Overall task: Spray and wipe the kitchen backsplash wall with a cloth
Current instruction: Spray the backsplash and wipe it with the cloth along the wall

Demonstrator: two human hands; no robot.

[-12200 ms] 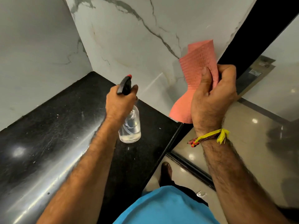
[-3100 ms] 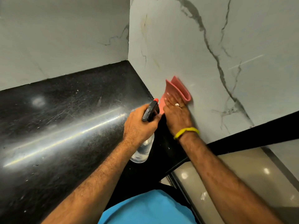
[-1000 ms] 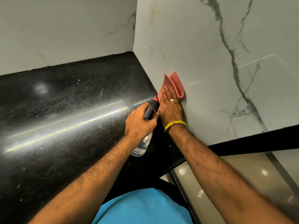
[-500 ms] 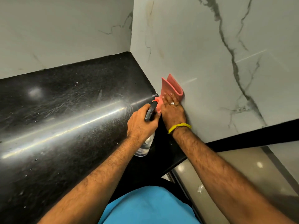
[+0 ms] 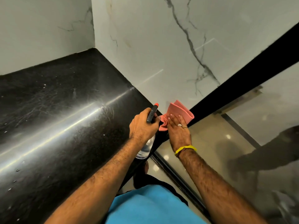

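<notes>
Two hands work at the backsplash's lower right edge. Right hand (image 5: pixel 178 130), fingers flat and spread, presses the pink cloth (image 5: pixel 178 111) against the marble backsplash (image 5: pixel 153 50) beside its black end trim (image 5: pixel 242 65). Left hand (image 5: pixel 143 126) grips the spray bottle (image 5: pixel 145 147), apparently above the black tabletop (image 5: pixel 64 118) edge. Bare wall lies toward 11 o'clock.

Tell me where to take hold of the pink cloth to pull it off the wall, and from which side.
Probably pinch the pink cloth at its free folded edge near the black trim, coming from the right. The right hand presses its lower part flat to the marble wall, so only that edge sticks out.
</notes>
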